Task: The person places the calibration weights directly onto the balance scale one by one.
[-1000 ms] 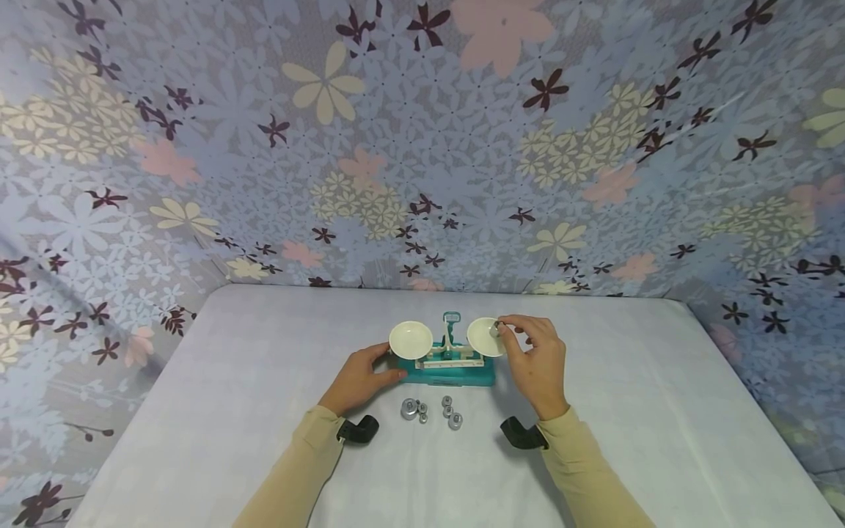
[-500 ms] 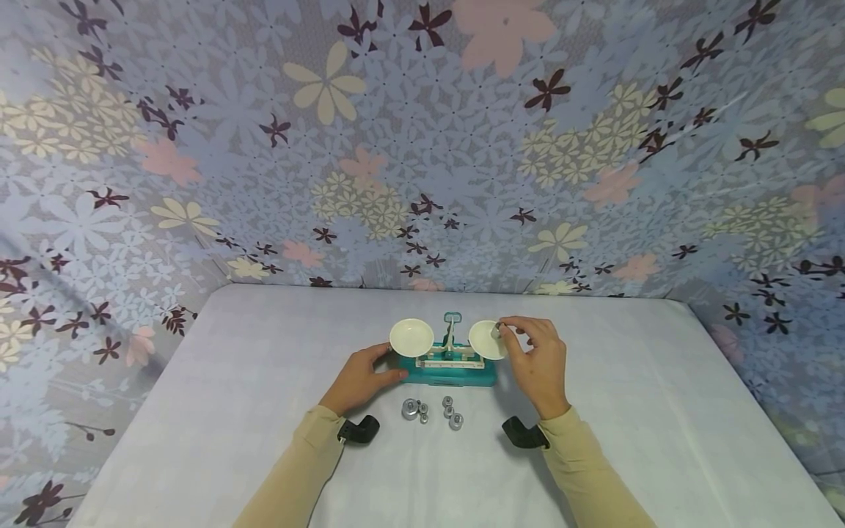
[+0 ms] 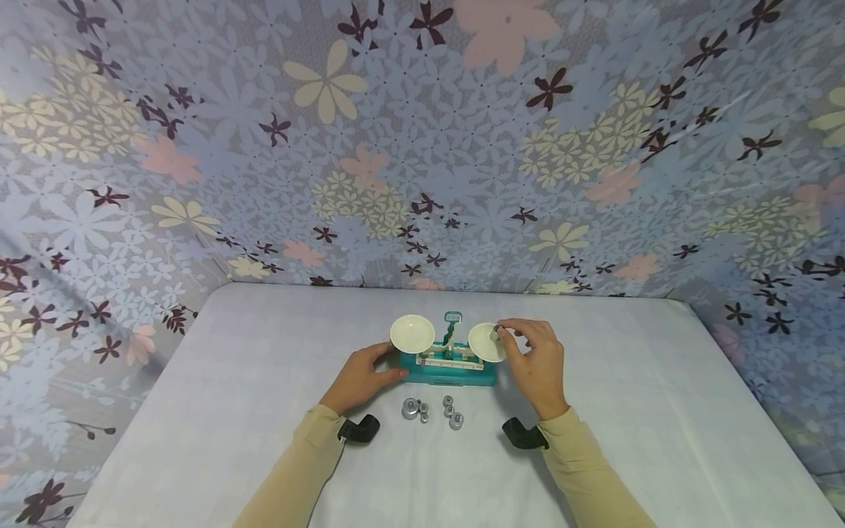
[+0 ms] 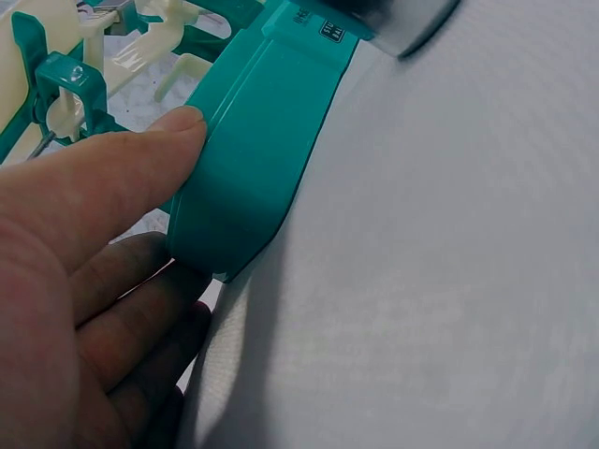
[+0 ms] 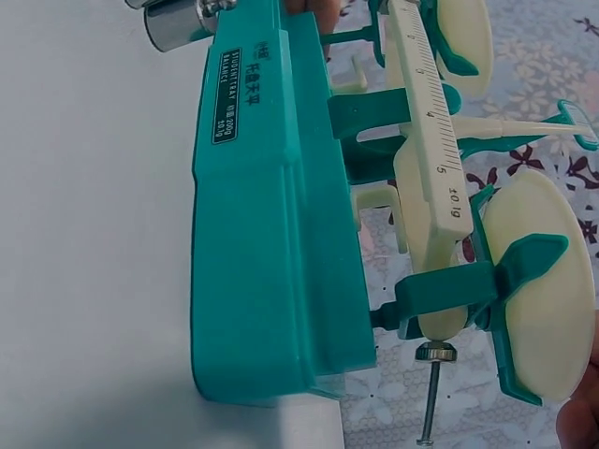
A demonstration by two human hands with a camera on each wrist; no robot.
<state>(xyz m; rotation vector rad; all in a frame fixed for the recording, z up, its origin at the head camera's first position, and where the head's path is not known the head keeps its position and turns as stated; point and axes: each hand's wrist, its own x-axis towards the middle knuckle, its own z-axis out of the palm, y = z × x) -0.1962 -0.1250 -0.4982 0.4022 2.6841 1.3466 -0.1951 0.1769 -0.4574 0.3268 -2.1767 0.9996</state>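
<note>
A teal and cream tray balance (image 3: 455, 377) stands at the middle of the table. My left hand (image 3: 359, 378) grips the left end of its base (image 4: 262, 140); the thumb lies along the upper edge and the fingers are at the end face. Over the right pan (image 3: 480, 346), my right hand (image 3: 540, 367) pinches a small metal weight (image 3: 496, 333) between thumb and forefinger. The left pan (image 3: 412, 334) rides higher than the right one and holds nothing. In the right wrist view the scaled beam (image 5: 435, 122) shows, while the weight is hidden behind the pan (image 5: 547, 290).
In front of the balance lie several metal weights: a group with one large weight (image 3: 410, 408) on the left, and a smaller group (image 3: 456, 421) on the right. A pale cloth covers the table (image 3: 277, 330); a floral curtain (image 3: 422, 147) rises behind it.
The right pan has sunk a little and the left pan has risen. My right hand has come down slightly with the weight. My left hand stays in place.
</note>
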